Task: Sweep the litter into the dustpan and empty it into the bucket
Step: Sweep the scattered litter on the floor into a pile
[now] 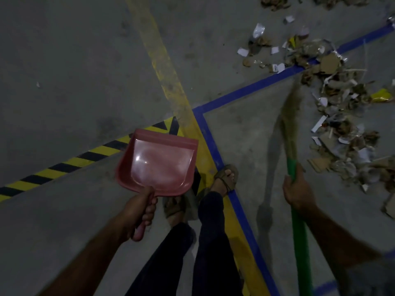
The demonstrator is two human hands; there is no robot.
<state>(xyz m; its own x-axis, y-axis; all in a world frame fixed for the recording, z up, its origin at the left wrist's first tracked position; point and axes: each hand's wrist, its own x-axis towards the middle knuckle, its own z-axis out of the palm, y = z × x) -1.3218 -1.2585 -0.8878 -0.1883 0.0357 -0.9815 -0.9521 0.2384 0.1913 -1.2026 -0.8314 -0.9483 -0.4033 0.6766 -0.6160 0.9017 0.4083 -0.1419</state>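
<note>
1. At lower left, gripping the dustpan (158,161) by its handle: left hand (139,212) wrapped round the pink stem, fingers curled tight, thumb along the top.
2. Holding the pan off the floor, mouth forward and bare inside; likely keeping it ready until the litter is gathered.
3. At lower right, clasping the broom (294,167) on its green shaft: right hand (298,189) clenched round it just below the bristles.
4. Angling the straw head toward the litter (339,116), tip blurred, so contact with the scraps not determinable; low grip probably giving short, controlled strokes.
5. Lying spread at upper right: cardboard bits, paper and foil, across the blue line (241,92) and well apart from the pan.
6. Standing on the yellow stripe (168,77), feet (224,178) between pan and broom, hazard tape (64,167) running off to the left.
7. Showing no bucket anywhere; location not determinable.
8. Judging progress: sweeping barely begun, nothing yet collected, emptying remaining.
</note>
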